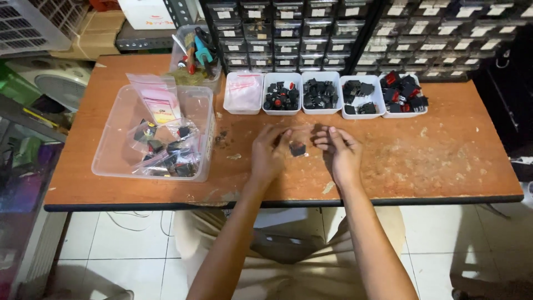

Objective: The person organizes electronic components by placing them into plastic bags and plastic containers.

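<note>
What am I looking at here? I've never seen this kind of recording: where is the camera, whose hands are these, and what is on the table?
There is one picture, from a camera worn on a person's head, looking down. The left hand and right hand are that person's own, bare, resting on a worn wooden table. Between them lies a small black part; whether the fingers touch it is unclear. Behind stand five white trays, four holding black and red parts. At left, a clear plastic bin holds bagged parts.

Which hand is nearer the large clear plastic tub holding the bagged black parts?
Left. The left hand sits just right of the large clear plastic tub; the right hand lies farther right, beyond a small black part.
</note>
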